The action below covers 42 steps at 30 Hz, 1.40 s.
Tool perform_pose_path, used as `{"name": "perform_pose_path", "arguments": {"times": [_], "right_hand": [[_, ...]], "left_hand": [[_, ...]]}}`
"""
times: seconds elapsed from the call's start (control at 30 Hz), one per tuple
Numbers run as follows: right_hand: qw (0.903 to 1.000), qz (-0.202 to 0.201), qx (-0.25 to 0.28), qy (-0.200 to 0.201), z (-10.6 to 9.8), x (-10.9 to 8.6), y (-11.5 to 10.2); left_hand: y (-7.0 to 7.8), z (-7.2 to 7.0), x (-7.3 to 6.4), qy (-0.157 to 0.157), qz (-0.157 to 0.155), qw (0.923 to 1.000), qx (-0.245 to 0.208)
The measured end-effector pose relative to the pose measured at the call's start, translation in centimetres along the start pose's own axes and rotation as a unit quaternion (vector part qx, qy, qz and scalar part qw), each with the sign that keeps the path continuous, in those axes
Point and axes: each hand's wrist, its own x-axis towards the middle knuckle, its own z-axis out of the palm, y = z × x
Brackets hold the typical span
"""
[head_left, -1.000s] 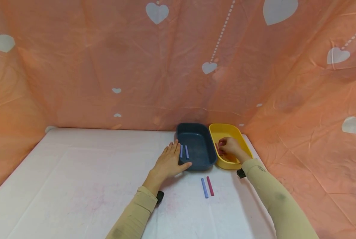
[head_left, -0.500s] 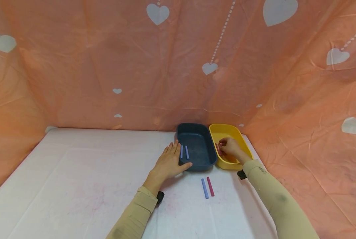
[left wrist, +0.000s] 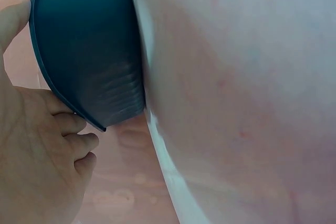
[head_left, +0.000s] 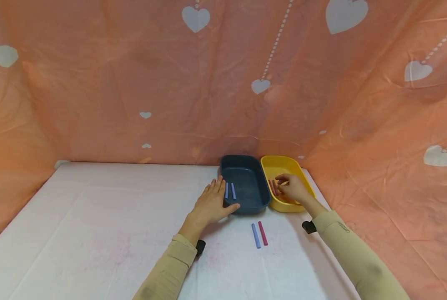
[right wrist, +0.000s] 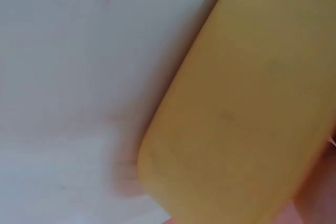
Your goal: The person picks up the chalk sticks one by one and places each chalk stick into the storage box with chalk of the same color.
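My left hand rests at the left rim of a dark blue tray, fingers extended and thumb at the near corner. In the left wrist view, thumb and fingertips touch the rim of that tray. Two blue chalk sticks lie inside it. My right hand is over the yellow tray, its thumb and fingers parted beside the reddish chalk sticks along the left wall. The yellow tray's outer wall fills much of the blurred right wrist view.
On the white tabletop, in front of the trays, lie a blue chalk stick and a red chalk stick side by side. An orange curtain with hearts hangs behind and along both sides. Faint pinkish smudges mark the table.
My right hand has loosened from the reddish chalk and shifted slightly right, its forearm swinging outward. The reddish sticks stay in the yellow tray. My left hand has kept its place.
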Motion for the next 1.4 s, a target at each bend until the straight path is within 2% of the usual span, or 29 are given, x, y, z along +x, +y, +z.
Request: {"name": "perform_pose_path", "arguments": {"times": [0.13, 0.3, 0.5, 0.6, 0.77, 1.0, 1.27, 1.4], "right_hand": [[0.9996, -0.011, 0.025, 0.005, -0.2, -1.5, -0.5], [0.9974, -0.034, 0.058, 0.025, -0.1, -3.4, -1.2], [0.9938, -0.069, 0.063, 0.060, 0.8, -6.0, -2.1], [0.9936, -0.064, 0.069, 0.063, 1.3, -7.1, -2.3], [0.9940, -0.048, 0.083, 0.052, 2.4, -8.6, -2.3], [0.9941, -0.020, 0.106, 0.013, 4.2, -10.1, -2.6], [0.9949, -0.044, 0.089, -0.020, 6.0, -10.5, -1.9], [0.9966, -0.051, 0.057, -0.030, 6.6, -10.6, -1.8]], "left_hand": [[0.0, 0.0, 0.0, -0.002, -0.001, 1.0000, 0.000], [-0.1, 0.2, 0.2, 0.011, 0.008, 0.9999, 0.003], [-0.3, 0.4, 0.3, 0.018, 0.014, 0.9997, 0.001], [-0.2, 0.3, 0.1, 0.018, 0.012, 0.9998, -0.002], [0.0, 0.1, 0.0, 0.018, 0.012, 0.9998, -0.002], [0.2, -0.1, 0.0, 0.014, 0.010, 0.9998, 0.000], [0.2, -0.1, -0.1, 0.011, 0.008, 0.9999, -0.002], [0.2, -0.1, 0.0, 0.012, 0.008, 0.9999, -0.007]]}}
